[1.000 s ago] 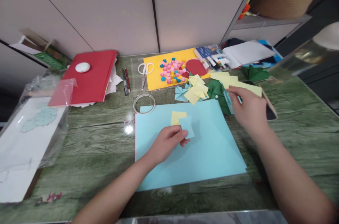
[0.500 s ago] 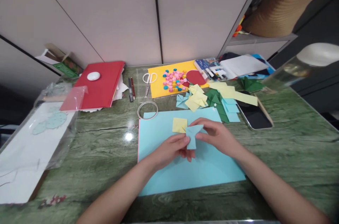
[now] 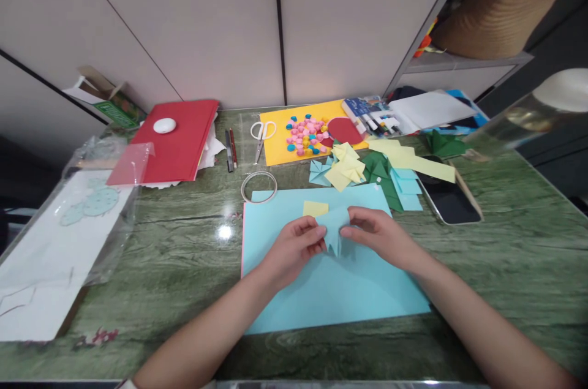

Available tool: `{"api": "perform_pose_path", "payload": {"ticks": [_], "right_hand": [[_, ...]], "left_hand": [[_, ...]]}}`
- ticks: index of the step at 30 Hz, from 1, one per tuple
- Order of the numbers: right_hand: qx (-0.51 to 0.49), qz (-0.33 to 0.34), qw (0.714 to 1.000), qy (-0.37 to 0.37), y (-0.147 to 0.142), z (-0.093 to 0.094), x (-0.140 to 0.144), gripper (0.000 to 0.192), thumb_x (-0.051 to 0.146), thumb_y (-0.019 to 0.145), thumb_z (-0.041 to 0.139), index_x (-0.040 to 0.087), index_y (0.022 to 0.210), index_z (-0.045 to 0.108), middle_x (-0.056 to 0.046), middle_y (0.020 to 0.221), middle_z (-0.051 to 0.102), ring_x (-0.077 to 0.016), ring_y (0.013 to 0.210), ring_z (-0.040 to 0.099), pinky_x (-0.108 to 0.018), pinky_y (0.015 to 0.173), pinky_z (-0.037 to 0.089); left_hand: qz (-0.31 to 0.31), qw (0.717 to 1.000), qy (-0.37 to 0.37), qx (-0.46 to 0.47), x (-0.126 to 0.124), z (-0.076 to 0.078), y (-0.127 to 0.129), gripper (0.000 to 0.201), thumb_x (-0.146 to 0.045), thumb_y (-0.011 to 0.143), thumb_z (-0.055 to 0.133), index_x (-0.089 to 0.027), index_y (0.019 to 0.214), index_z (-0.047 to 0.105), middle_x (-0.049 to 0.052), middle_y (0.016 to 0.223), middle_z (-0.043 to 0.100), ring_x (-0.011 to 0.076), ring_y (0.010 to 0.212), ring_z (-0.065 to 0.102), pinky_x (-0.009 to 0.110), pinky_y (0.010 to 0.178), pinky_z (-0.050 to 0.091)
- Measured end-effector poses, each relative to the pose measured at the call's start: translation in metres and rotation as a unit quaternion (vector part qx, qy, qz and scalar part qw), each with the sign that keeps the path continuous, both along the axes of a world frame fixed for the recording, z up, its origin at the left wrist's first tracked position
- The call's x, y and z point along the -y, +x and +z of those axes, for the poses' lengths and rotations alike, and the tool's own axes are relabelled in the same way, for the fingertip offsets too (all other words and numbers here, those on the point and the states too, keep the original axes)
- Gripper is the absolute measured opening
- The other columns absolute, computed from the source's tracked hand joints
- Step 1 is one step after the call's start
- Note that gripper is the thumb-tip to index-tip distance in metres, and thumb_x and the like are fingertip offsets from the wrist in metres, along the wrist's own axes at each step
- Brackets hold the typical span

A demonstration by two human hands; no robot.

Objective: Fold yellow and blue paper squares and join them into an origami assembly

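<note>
My left hand (image 3: 294, 248) and my right hand (image 3: 374, 236) pinch a small folded light blue paper piece (image 3: 334, 227) between them, just above a large light blue sheet (image 3: 331, 285) lying on the green table (image 3: 174, 254). A small yellow folded square (image 3: 315, 209) lies on the sheet right behind the held piece. Beyond the sheet sits a heap of folded yellow, blue and green paper shapes (image 3: 362, 169).
A tape roll (image 3: 259, 186) lies at the sheet's far left corner. Scissors (image 3: 261, 135), pens (image 3: 231, 149), a red folder (image 3: 172, 139), a yellow sheet with small paper hearts (image 3: 305, 132) and a phone (image 3: 448, 199) are further back. A plastic bag (image 3: 68, 223) is on the left.
My right hand came back from the pile at the right and joined my left hand on the blue piece, which has been turned and opened between both hands.
</note>
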State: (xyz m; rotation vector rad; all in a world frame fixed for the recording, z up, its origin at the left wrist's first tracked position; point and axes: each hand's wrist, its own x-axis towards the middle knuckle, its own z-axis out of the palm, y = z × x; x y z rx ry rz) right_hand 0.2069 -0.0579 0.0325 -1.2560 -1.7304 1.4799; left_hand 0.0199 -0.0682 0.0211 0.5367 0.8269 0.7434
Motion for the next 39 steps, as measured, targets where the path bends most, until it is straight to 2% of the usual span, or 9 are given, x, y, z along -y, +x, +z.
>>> {"api": "perform_pose_path", "payload": {"ticks": [4,7,8,11,14,17,28,33,39], "right_hand": [[-0.078,0.002,0.994,-0.081,-0.001,-0.009,-0.003,0.025,0.041,0.074,0.061,0.017,0.074,0.058,0.000,0.072,0.061,-0.0153,0.070,0.056,-0.030,0.067,0.045],[-0.078,-0.037,0.993,-0.076,0.010,-0.009,-0.007,0.024,0.040,0.074,0.062,0.017,0.073,0.060,-0.001,0.071,0.062,-0.0151,0.069,0.057,-0.029,0.067,0.046],[-0.072,-0.068,0.993,-0.063,0.017,-0.007,-0.009,0.023,0.040,0.074,0.062,0.017,0.073,0.061,-0.001,0.068,0.061,-0.0144,0.066,0.056,-0.028,0.065,0.045],[-0.071,-0.176,0.981,-0.027,0.039,-0.002,-0.018,0.019,0.036,0.072,0.065,0.018,0.079,0.062,0.001,0.064,0.058,-0.0122,0.060,0.053,-0.026,0.059,0.044],[-0.055,-0.191,0.980,-0.026,0.053,0.001,-0.024,0.019,0.037,0.071,0.066,0.019,0.077,0.062,0.001,0.064,0.058,-0.0125,0.059,0.052,-0.025,0.056,0.042],[-0.052,-0.189,0.980,-0.028,0.055,-0.001,-0.026,0.023,0.040,0.069,0.067,0.019,0.073,0.061,0.001,0.062,0.057,-0.0125,0.059,0.053,-0.025,0.057,0.041],[-0.024,-0.131,0.991,-0.002,0.045,0.002,-0.022,0.029,0.045,0.072,0.062,0.017,0.068,0.056,0.002,0.064,0.054,-0.0124,0.065,0.052,-0.025,0.064,0.039],[-0.041,-0.116,0.992,0.006,0.040,0.004,-0.020,0.032,0.046,0.071,0.063,0.017,0.064,0.053,0.002,0.064,0.051,-0.0122,0.065,0.051,-0.025,0.064,0.038],[-0.068,-0.114,0.991,-0.004,0.036,0.005,-0.017,0.029,0.044,0.068,0.066,0.017,0.066,0.055,0.003,0.064,0.052,-0.0122,0.064,0.053,-0.024,0.064,0.041]], "left_hand": [[-0.029,1.000,0.000,0.001,-0.002,-0.001,-0.002,0.021,-0.030,0.072,0.066,-0.013,0.071,0.054,-0.003,0.064,0.049,0.0058,0.058,0.048,0.020,0.060,0.038],[-0.070,0.983,0.103,-0.133,-0.010,0.000,-0.010,0.021,-0.034,0.078,0.058,-0.014,0.082,0.057,0.001,0.072,0.055,0.0104,0.065,0.053,0.025,0.065,0.042],[-0.058,0.958,0.174,-0.222,-0.014,0.000,-0.014,0.021,-0.034,0.079,0.056,-0.015,0.088,0.058,0.002,0.076,0.057,0.0120,0.069,0.054,0.026,0.067,0.042],[-0.014,0.821,0.338,-0.460,-0.024,-0.004,-0.022,0.026,-0.036,0.079,0.054,-0.019,0.097,0.057,0.005,0.092,0.056,0.0158,0.078,0.054,0.031,0.075,0.043],[-0.030,0.710,0.437,-0.552,-0.031,-0.011,-0.021,0.043,-0.036,0.077,0.058,-0.021,0.116,0.049,0.009,0.112,0.051,0.0242,0.104,0.047,0.041,0.090,0.037],[-0.076,0.657,0.493,-0.566,-0.032,-0.016,-0.015,0.050,-0.037,0.076,0.060,-0.024,0.122,0.046,0.009,0.120,0.049,0.0272,0.113,0.039,0.045,0.096,0.030],[-0.128,0.658,0.524,-0.525,-0.020,-0.015,-0.008,0.007,-0.023,0.079,0.057,-0.022,0.085,0.061,0.006,0.114,0.052,0.0224,0.112,0.040,0.040,0.092,0.034],[-0.119,0.643,0.535,-0.535,-0.015,-0.015,-0.006,0.012,-0.031,0.081,0.055,-0.021,0.082,0.061,0.007,0.119,0.050,0.0241,0.115,0.037,0.041,0.092,0.032],[-0.122,0.621,0.509,-0.583,-0.014,-0.021,0.000,0.028,-0.031,0.068,0.070,-0.018,0.089,0.056,0.005,0.098,0.055,0.0216,0.096,0.045,0.035,0.081,0.037]]}}
